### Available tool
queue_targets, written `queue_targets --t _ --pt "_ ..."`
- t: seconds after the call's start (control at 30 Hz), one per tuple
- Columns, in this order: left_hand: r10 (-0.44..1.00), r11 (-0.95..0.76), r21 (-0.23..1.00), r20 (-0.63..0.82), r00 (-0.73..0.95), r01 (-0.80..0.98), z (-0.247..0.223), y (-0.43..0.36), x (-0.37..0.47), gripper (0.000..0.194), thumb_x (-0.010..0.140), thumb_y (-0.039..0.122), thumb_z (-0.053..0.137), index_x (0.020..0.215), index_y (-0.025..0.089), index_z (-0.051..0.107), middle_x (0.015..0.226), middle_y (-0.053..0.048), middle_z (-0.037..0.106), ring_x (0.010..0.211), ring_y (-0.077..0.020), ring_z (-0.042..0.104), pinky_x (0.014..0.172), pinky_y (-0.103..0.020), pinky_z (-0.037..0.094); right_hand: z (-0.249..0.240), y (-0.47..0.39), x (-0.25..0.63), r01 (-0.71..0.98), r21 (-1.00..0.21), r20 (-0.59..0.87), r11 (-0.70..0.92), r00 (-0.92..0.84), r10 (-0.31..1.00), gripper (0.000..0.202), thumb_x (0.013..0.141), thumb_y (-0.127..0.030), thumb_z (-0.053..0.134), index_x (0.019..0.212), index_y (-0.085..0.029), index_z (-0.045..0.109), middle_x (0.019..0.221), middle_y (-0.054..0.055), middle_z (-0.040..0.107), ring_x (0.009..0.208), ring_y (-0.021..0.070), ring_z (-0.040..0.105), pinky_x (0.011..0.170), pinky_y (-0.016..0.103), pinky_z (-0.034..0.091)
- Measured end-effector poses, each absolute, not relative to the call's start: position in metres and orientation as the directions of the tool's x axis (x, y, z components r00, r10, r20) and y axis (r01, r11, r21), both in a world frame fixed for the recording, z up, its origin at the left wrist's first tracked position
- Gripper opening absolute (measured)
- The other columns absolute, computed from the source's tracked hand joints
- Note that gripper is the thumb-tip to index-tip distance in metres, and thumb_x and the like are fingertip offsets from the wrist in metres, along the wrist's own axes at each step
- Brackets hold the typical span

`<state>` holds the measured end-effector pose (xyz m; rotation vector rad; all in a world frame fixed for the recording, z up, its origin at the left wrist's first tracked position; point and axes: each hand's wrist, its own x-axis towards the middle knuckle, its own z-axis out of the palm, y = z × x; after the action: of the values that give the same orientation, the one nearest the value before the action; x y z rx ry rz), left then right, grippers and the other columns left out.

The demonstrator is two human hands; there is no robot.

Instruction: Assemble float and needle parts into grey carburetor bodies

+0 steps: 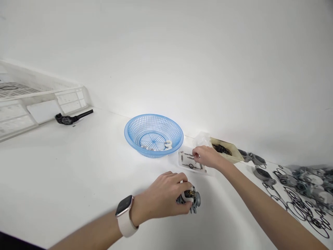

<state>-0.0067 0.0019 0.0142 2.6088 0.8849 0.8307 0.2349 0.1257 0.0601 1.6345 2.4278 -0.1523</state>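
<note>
My left hand [171, 194], with a smartwatch [126, 211] on its wrist, is closed around a grey metal carburetor [194, 199] on the white table. Part of the carburetor is hidden by the fingers; brass-coloured bits show in its opening. Beyond it, my right hand [206, 155] reaches over a small white tray [184, 167]. Its thumb and fingertips are pinched together at the tray's right part, and what they hold, if anything, is hidden. Several small thin metal parts and a black O-ring [191, 166] lie in the tray.
A blue plastic basket [153, 152] with some small white and metal pieces stands behind the tray. To the right are a cream box [235, 156] of black rings, loose rubber rings [299, 205] and piled carburetors [312, 180]. A black watch [67, 120] lies by a white crate [44, 111] at left.
</note>
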Motion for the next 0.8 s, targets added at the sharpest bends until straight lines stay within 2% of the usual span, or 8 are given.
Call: queue_targets --t 0.17,0.27,0.43,0.57,0.8 --pt "0.603 -0.796 0.382 0.439 0.666 0.469 0.016 0.000 -0.008 0.026 0.088 0.032 0.071 0.112 0.021 0.070 0.102 -0.003 0.071 0.079 -0.0207 0.068 0.079 -0.038 0.055 0.043 0.136 0.222 0.902 0.213 -0.326 0.374 -0.296 0.898 0.032 0.104 -0.035 0.066 0.131 -0.018 0.065 0.132 0.010 0.066 0.110 0.0243 0.069 0.093 0.045 0.061" --pt "0.592 -0.806 0.361 0.458 0.664 0.470 0.019 -0.002 -0.008 0.024 0.089 0.028 0.069 0.112 0.021 0.068 0.100 -0.002 0.070 0.080 -0.0211 0.068 0.079 -0.039 0.055 0.038 0.136 0.218 0.877 0.297 -0.334 0.378 -0.276 0.902 0.033 0.104 -0.035 0.067 0.132 -0.018 0.064 0.133 0.010 0.066 0.111 0.0249 0.069 0.094 0.046 0.061" --pt "0.569 -0.822 0.343 0.498 0.655 0.453 0.020 -0.002 -0.007 0.031 0.088 0.021 0.069 0.119 0.020 0.066 0.099 -0.003 0.071 0.078 -0.0220 0.069 0.077 -0.039 0.055 0.040 0.136 0.211 0.827 0.403 -0.337 0.391 -0.263 0.904 0.035 0.103 -0.035 0.067 0.133 -0.017 0.063 0.133 0.011 0.066 0.112 0.0256 0.069 0.094 0.046 0.061" --pt "0.570 -0.821 0.340 0.511 0.643 0.458 0.017 0.000 -0.007 0.030 0.088 0.023 0.069 0.118 0.020 0.067 0.098 -0.003 0.072 0.079 -0.0227 0.070 0.077 -0.040 0.055 0.043 0.136 0.206 0.800 0.429 -0.337 0.419 -0.289 0.896 0.035 0.103 -0.035 0.068 0.133 -0.017 0.063 0.133 0.011 0.066 0.112 0.0257 0.069 0.094 0.046 0.061" --pt "0.576 -0.817 0.311 0.472 0.667 0.485 0.014 -0.001 -0.005 0.030 0.090 0.035 0.070 0.114 0.017 0.068 0.100 -0.004 0.072 0.078 -0.0217 0.071 0.079 -0.038 0.056 0.046 0.133 0.206 0.773 0.381 -0.333 0.508 -0.397 0.855 0.034 0.103 -0.035 0.067 0.132 -0.017 0.064 0.132 0.010 0.066 0.111 0.0252 0.069 0.093 0.046 0.061"
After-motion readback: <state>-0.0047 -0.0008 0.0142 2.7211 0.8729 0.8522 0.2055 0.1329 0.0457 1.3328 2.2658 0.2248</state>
